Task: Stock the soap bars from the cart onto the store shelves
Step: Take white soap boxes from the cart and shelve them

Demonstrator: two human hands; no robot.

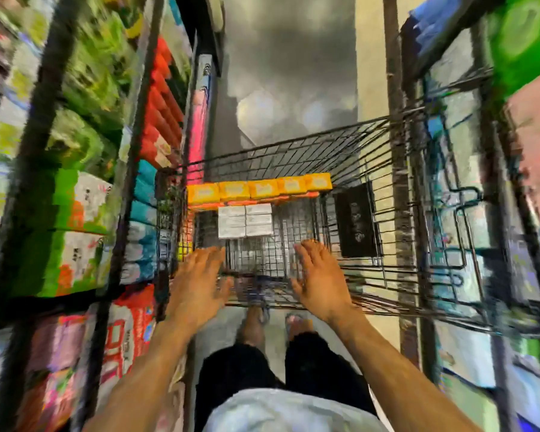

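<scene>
Narrow aisle, shelves packed on the left. Left hand is spread and empty over the near end of the cart. Yellow soap bars line its far end. Right hand is flat, holding nothing. Looks like the reach-in: go deeper, grab a bar.
</scene>
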